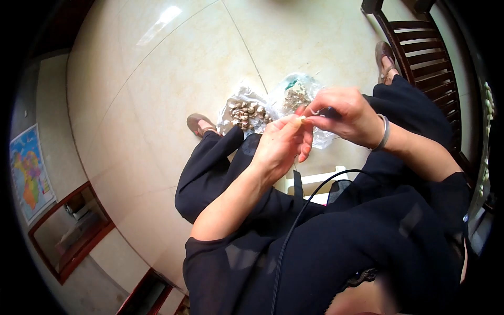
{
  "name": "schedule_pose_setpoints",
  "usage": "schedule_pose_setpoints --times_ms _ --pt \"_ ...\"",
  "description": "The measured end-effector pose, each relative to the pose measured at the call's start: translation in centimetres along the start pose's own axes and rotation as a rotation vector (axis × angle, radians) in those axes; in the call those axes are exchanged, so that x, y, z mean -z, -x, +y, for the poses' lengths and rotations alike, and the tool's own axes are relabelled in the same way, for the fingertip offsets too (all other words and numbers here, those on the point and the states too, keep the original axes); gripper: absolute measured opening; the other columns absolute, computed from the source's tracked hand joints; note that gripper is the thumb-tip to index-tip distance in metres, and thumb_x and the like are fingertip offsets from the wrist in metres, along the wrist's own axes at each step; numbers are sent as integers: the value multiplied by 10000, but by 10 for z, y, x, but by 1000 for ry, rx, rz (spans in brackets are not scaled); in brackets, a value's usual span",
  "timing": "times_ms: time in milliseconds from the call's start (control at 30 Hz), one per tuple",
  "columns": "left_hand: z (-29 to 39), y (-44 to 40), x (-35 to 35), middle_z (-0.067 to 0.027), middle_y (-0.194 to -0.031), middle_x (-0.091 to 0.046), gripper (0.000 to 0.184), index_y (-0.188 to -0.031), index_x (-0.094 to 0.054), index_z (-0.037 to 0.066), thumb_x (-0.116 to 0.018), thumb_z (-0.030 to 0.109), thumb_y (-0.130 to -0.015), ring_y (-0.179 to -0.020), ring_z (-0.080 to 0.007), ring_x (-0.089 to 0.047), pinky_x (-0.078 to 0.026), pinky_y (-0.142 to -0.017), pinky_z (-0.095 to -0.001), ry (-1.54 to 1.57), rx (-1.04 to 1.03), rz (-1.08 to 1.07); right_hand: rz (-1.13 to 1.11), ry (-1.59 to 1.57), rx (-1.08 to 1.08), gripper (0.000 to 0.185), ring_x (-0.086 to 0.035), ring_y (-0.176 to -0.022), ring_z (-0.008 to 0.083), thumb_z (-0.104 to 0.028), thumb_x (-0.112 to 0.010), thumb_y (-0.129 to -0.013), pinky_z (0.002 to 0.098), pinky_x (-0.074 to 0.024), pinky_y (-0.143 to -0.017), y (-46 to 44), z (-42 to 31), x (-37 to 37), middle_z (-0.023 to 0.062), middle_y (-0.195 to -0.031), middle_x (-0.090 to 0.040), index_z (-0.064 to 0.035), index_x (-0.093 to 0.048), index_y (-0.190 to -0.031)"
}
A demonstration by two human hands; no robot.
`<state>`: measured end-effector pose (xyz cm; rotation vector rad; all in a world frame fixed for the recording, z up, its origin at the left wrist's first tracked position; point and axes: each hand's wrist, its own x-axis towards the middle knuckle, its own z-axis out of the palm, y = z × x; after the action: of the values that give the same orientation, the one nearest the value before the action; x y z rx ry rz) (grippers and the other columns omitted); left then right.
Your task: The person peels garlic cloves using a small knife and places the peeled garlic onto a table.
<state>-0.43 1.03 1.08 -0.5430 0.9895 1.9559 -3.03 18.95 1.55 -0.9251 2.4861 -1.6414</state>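
Note:
My left hand (283, 143) is pinched on a small pale piece (301, 119) in front of my body. My right hand (344, 113), with a bangle on its wrist, meets it there, thumb and fingers closed at the same piece; a dark thing, too small to make out, shows between its fingers. Just beyond my left hand, a white plastic bag (247, 97) lies open on the floor with several brownish, roundish pieces (249, 114) in it. Beside it, partly behind my right hand, another clear bag (315, 84) holds pale scraps (295, 98).
Dark slatted wooden furniture (428, 60) stands at the right. A white plastic stool or container (315, 179) shows below my hands. A black cable (291, 231) runs over my clothes. A coloured map (32, 176) hangs at the left, above a wood-framed opening (73, 231).

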Motion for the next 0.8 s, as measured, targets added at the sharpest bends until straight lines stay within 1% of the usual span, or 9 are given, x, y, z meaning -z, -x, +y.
schedule_pose_setpoints --times_ms 100,200,267,300,433,500,600,633,800 --pt "2 4 -7 -56 -673 -523 307 -902 -514 -4 -438 293 -909 -519 -118 -507 -397 -489 -210 -81 -129 50 45 39 -23 110 -579 -634 264 -100 -643 -733 311 -450 -551 3 4 -6 117 -696 -573 -31 -594 -804" --pt "-5 2 0 -35 -669 -474 239 -965 -487 -19 -412 204 -923 -516 -86 -448 -382 -467 -208 -144 -267 -47 51 -5 -95 156 -585 -642 281 -156 -643 -743 321 -456 -566 6 10 -13 127 -700 -580 -40 -584 -827" --pt "3 1 -13 -20 -660 -462 233 -949 -496 -6 -416 210 -921 -511 -86 -446 -381 -465 -209 -155 -258 58 58 -21 -147 182 -581 -631 311 -178 -634 -757 328 -455 -555 4 9 -7 147 -688 -574 -18 -567 -810" --pt "-1 -4 -3 -16 -791 -513 261 -1070 -472 32 -421 236 -915 -551 -76 -449 -369 -448 -196 -184 -322 -69 76 -55 -168 186 -576 -634 321 -181 -630 -761 333 -453 -555 3 9 -5 157 -687 -570 -9 -566 -791" --pt "0 -10 -4 -6 -733 -511 263 -1021 -506 35 -469 262 -894 -543 -80 -452 -367 -450 -198 -278 -370 -124 161 -189 -258 219 -553 -603 338 -192 -625 -758 336 -431 -530 3 7 -2 187 -653 -548 17 -560 -769" --pt "2 -8 -11 -21 -748 -550 215 -996 -523 35 -518 212 -873 -564 -83 -484 -370 -455 -195 -317 -438 24 167 -169 -306 238 -538 -579 342 -205 -629 -751 332 -415 -514 4 5 -2 205 -654 -534 23 -563 -774" --pt "7 -11 -14 -82 -792 -591 169 -959 -536 -2 -561 120 -844 -604 -113 -537 -415 -474 -203 -307 -556 72 162 -185 -336 227 -533 -577 346 -191 -618 -753 335 -419 -515 4 6 -2 209 -652 -532 28 -567 -778" --pt "9 -11 -11 -99 -835 -605 169 -964 -536 -15 -568 85 -832 -641 -125 -564 -459 -505 -220 -284 -542 35 147 -138 -351 190 -563 -578 310 -161 -605 -758 319 -441 -537 3 6 -2 190 -655 -562 25 -583 -794" --pt "9 -12 -12 -100 -848 -607 197 -1003 -546 -26 -559 72 -833 -669 -140 -585 -515 -577 -256 -268 -546 81 153 -226 -418 159 -603 -601 240 -142 -596 -772 291 -467 -584 0 7 2 140 -679 -611 9 -607 -818"
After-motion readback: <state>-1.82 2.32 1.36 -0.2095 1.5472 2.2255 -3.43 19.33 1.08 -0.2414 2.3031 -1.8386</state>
